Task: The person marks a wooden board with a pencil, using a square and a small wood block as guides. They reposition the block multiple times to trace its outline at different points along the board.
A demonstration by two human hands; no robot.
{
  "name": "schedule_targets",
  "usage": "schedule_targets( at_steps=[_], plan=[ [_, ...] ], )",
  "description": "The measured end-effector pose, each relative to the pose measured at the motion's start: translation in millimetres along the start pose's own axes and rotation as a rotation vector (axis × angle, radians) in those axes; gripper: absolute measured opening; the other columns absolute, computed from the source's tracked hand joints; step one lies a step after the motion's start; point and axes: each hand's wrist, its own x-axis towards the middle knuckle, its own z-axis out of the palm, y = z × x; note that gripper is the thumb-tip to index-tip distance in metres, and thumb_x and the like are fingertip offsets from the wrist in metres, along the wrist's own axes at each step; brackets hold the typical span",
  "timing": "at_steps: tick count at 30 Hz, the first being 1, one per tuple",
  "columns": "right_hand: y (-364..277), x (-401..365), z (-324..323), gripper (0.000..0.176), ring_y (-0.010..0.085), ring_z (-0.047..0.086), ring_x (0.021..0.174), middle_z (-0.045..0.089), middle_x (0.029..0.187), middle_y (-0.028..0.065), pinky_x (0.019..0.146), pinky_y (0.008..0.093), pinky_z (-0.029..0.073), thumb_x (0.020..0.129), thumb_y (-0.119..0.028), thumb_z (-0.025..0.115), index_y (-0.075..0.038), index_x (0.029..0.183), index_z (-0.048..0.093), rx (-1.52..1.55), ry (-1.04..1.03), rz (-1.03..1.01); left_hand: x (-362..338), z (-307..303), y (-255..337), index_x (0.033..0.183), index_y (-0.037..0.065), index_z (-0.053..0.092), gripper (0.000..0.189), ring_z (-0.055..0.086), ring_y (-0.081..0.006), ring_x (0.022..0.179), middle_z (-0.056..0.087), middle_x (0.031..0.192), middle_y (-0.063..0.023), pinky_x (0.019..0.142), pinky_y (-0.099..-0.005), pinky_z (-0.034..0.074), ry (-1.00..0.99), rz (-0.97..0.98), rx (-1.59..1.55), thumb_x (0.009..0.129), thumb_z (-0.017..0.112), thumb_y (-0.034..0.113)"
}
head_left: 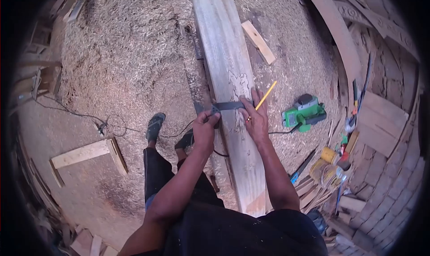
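The dark bar (229, 106) sits near the centre of the frame, lying flat with its long axis running left to right, roughly square across the pale beam (224, 41). The beam runs from top centre to bottom centre, leaning a little to the right as it drops.

Both hands touch the bar, 1 toward each end, so I judge neither to be clearly nearer. The left hand (205, 130) has it pinched between thumb and fingers just beside the beam's left edge. The right hand (256, 121) rests on the beam, its fingertips at the bar's right end, and also has a yellow pencil (267, 95) gripped among its fingers, slanting toward the upper right. I cannot tell how firmly it presses the bar.

Farther out, I see a short board (259, 42) right of the beam in the upper part of the frame, and a green planer (304, 113) on the floor (286, 59) at centre right. In the lower left lie 3 joined wood strips (85, 154).
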Motion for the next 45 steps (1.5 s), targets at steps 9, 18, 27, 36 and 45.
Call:
schedule_targets(
  at_steps=[9, 18, 27, 36, 45],
  plan=[
    [16.0, 33.1, 1.8, 0.042, 0.0436, 0.044, 0.157, 0.057, 0.163, 0.0190, 0.128, 0.0519, 0.039, 0.097, -0.012, 0.081, -0.014, 0.139, 0.077, 0.038, -0.054, -0.103, -3.6, 13.7, 9.0, 0.110, -0.001, 0.080, 0.017, 0.069, -0.0099, 0.084, 0.079, 0.099, -0.0034, 0.081, -0.0267, 0.055, 0.044, -0.014, -0.113, 0.100, 0.079, 0.013],
    [15.7, 46.2, -4.1, 0.039, 0.0429, 0.047, 0.156, 0.058, 0.162, 0.0212, 0.126, 0.0514, 0.042, 0.097, -0.014, 0.082, -0.012, 0.136, 0.079, -0.002, -0.110, -0.173, 1.3, 14.1, 13.8, 0.101, -0.001, 0.081, 0.017, 0.066, -0.0079, 0.081, 0.078, 0.092, -0.0015, 0.079, -0.0259, 0.052, 0.066, -0.016, -0.059, 0.100, 0.080, 0.016],
    [22.0, 45.4, 5.1, 0.048, 0.0441, 0.052, 0.151, 0.060, 0.158, 0.0198, 0.122, 0.0526, 0.047, 0.090, -0.013, 0.088, -0.019, 0.137, 0.079, -0.006, -0.053, -0.193, 3.3, 13.3, 16.8, 0.097, 0.002, 0.079, 0.019, 0.061, -0.0061, 0.072, 0.075, 0.086, 0.0014, 0.070, -0.0257, 0.050, 0.050, 0.017, -0.012, 0.101, 0.081, 0.021],
    [-6.7, 54.6, -23.3, 0.047, 0.0431, 0.055, 0.147, 0.068, 0.148, 0.0195, 0.128, 0.0536, 0.038, 0.099, -0.018, 0.081, -0.013, 0.145, 0.072, -0.055, -0.113, -0.156, 0.5, 17.0, 20.0, 0.092, 0.003, 0.077, 0.019, 0.059, -0.0055, 0.071, 0.073, 0.083, 0.0023, 0.069, -0.0256, 0.047, 0.066, 0.031, 0.007, 0.101, 0.080, 0.020],
    [-34.2, 78.5, -74.2, 0.040, 0.0259, 0.075, 0.121, 0.081, 0.123, 0.0207, 0.113, 0.0403, 0.051, 0.111, -0.016, 0.056, 0.007, 0.141, 0.068, 0.600, -0.429, 0.034, -1.4, 24.1, 17.1, 0.096, 0.001, 0.079, 0.019, 0.061, -0.0062, 0.072, 0.074, 0.084, 0.0008, 0.070, -0.0266, 0.049, 0.140, 0.069, 0.022, 0.101, 0.080, 0.019]
  ],
)
